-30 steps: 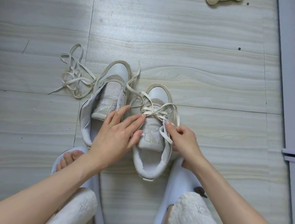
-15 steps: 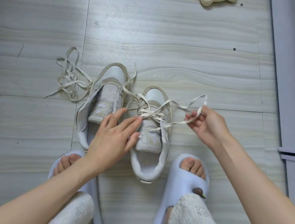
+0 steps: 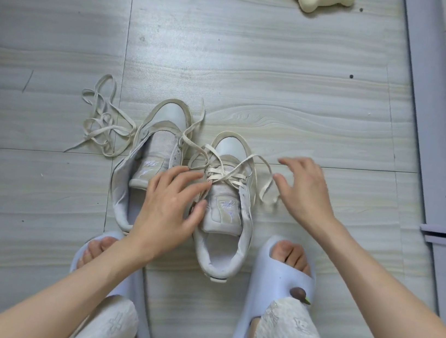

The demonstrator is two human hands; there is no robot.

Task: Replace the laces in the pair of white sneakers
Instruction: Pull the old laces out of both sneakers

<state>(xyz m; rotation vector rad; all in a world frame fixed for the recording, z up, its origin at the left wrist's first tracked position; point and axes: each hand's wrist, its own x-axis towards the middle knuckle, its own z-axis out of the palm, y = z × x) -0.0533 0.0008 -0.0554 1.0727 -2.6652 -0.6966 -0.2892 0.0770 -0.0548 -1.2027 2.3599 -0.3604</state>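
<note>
Nearest, two pale slippers (image 3: 282, 266) flank the sneakers on the grey floor (image 3: 258, 73). The left hand (image 3: 170, 210) rests, fingers spread, across the right sneaker (image 3: 224, 212) at its crossed lace (image 3: 226, 176) — pinching nothing. The right hand (image 3: 303, 191) hovers open just beside a slack loop of that lace. Farther, the unlaced left sneaker (image 3: 156, 142), then a loose lace (image 3: 102, 123) — heaped left.
</note>
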